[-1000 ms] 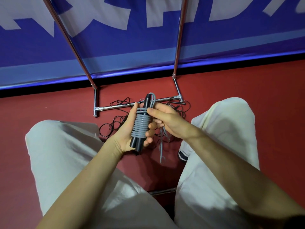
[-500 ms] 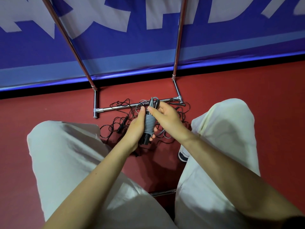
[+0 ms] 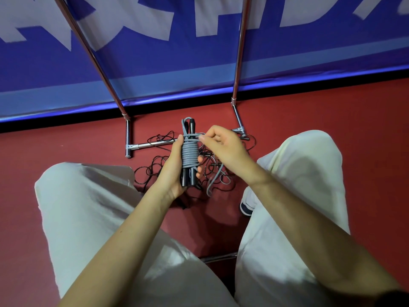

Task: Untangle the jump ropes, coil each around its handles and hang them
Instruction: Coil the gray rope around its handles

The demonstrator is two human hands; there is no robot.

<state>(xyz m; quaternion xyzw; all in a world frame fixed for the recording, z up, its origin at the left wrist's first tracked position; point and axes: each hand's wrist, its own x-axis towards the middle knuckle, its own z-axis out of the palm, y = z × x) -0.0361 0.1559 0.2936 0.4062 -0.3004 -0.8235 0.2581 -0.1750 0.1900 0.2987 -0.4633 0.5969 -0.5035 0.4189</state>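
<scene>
Chrome tubing of a rack [image 3: 152, 144] crosses the red floor [image 3: 66, 149] at centre left of the frame, its two poles rising toward the blue banner [image 3: 199, 63] along the top. Just right of that bar, a tangle of thin black rope [image 3: 152, 167] lies loose on the floor, spreading under both hands. At centre, the left hand [image 3: 174, 171] wraps its palm and fingers around a pair of black handles [image 3: 190, 178] held upright side by side, with the grey rope [image 3: 189, 155] coiled tightly around them. To the right, the right hand [image 3: 223, 147] pinches the grey rope between thumb and fingertip at the topmost turn, its other fingers loosely curled. A grey tail [image 3: 213, 180] hangs below, lower right of the bundle, down among the black loops. The risk, as I judge it, sits here: if the pinch slips before the end is tucked, the stiff turns could spring loose and unwind. The hanging tail may also snag the black tangle and drag it up. A loose left grip could let the handles slide apart, slackening the whole coil. At far right, a pale trouser knee [image 3: 309, 165] crowds the working space.
</scene>
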